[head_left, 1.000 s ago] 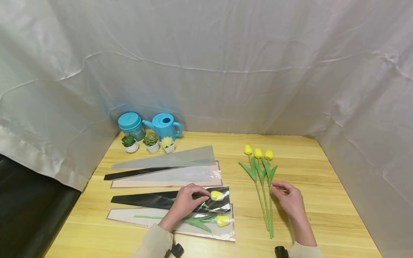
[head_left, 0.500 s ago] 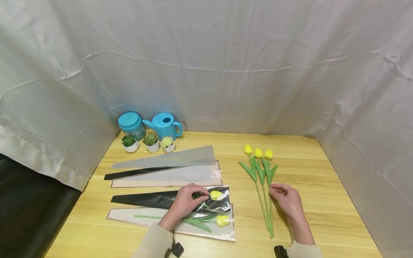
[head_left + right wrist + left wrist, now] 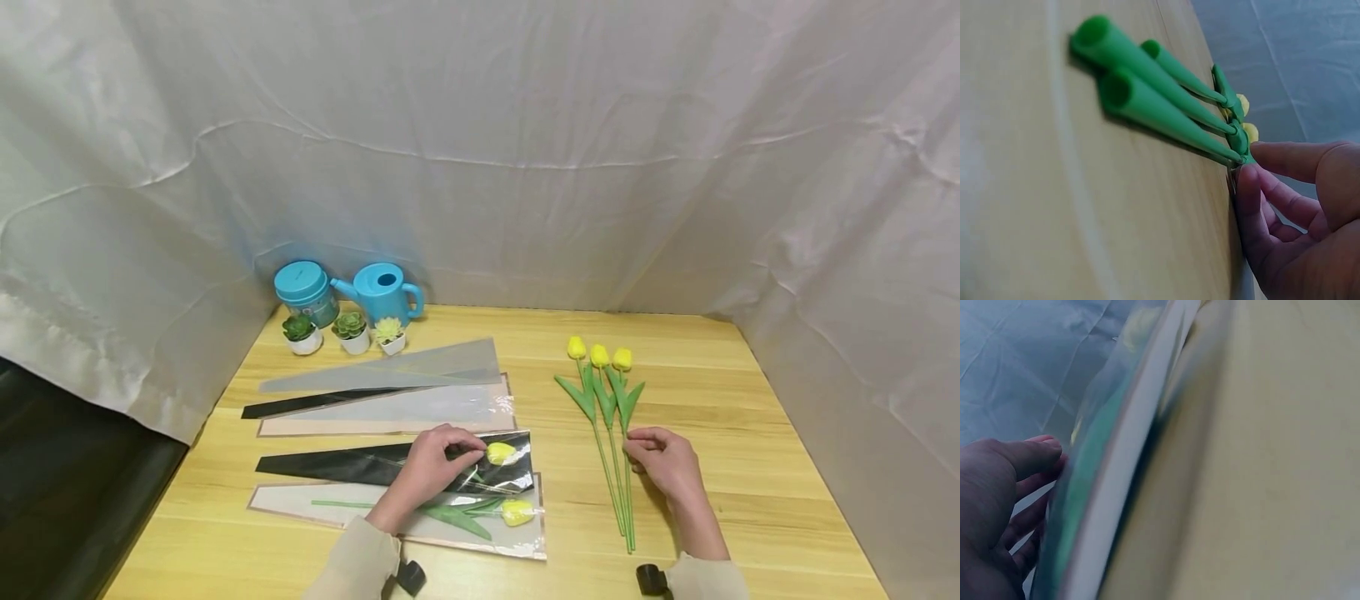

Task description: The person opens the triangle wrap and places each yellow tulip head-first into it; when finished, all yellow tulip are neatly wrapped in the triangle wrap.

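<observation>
Right of the front black sleeve (image 3: 337, 464), as the head view is showing, three yellow tulips are lying side by side on the table (image 3: 750, 517), blossoms pointing away from us: the leftmost tulip (image 3: 585, 402), the middle tulip (image 3: 607, 407) and the rightmost tulip (image 3: 626, 407). With our right grip (image 3: 667, 467), narrowed to a thumb-and-finger pinch, we are holding the rightmost tulip by its stem, below the leaves. Our left grip (image 3: 435, 467) is resting over the front black sleeve, apparently pinching it just beside the head of the enclosed tulip (image 3: 501, 453). Nearer to us than that sleeve, the white sleeve (image 3: 285, 500) is carrying another tulip; beyond it, further sleeves (image 3: 442, 364) are overlapping, so their count is escaping us. We are judging the step in hand to be lining up flowers and wrappers; the next move is probably calling for settling that stem beside its neighbours, then a gentle release. Our left grip is hiding much of the enclosed tulip's stem.

From the left wrist, a blurred band, likely the white sleeve, is filling the middle, and we are not making out what the fingertips are pressing.

From the right wrist, stem ends are looming large; only two blossoms are peeking out.
</observation>
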{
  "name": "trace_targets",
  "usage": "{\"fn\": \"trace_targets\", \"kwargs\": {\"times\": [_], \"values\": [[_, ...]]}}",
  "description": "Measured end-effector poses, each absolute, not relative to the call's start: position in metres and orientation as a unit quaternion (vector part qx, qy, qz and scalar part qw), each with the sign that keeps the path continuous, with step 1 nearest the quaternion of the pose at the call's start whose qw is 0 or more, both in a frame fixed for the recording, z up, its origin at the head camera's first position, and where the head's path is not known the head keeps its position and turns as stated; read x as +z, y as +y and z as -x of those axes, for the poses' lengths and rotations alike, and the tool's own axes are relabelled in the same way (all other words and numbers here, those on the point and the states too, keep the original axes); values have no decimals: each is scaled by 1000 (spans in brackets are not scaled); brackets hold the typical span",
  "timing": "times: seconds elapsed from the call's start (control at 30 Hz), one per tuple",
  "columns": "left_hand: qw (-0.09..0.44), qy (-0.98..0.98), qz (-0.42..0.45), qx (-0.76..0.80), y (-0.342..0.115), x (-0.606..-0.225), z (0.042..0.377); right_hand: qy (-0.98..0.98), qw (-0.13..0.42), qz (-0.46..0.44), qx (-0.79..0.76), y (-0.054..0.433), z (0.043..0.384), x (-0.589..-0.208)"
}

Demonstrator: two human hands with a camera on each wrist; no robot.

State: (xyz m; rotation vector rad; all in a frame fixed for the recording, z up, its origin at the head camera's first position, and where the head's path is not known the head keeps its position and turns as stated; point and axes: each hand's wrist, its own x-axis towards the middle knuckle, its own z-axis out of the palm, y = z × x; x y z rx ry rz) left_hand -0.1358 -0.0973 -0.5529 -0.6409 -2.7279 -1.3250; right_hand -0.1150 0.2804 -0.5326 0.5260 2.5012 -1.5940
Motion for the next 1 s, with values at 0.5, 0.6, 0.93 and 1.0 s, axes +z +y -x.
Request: {"fn": "trace_targets", "kwargs": {"times": [0.5,0.6,0.93,1.0], "values": [[-26,-864,181,-468,-103,-533,181,838,72,-176,-512,280,117,-532],[-43,-869,186,-456,-101,-538,196,837,72,-176,-513,281,118,-532],[-45,-877,165,-448,-95,-556,213,833,79,-174,-520,284,120,-532],[-44,-879,158,-447,-94,-558,212,831,80,-179,-521,284,121,-533]]}}
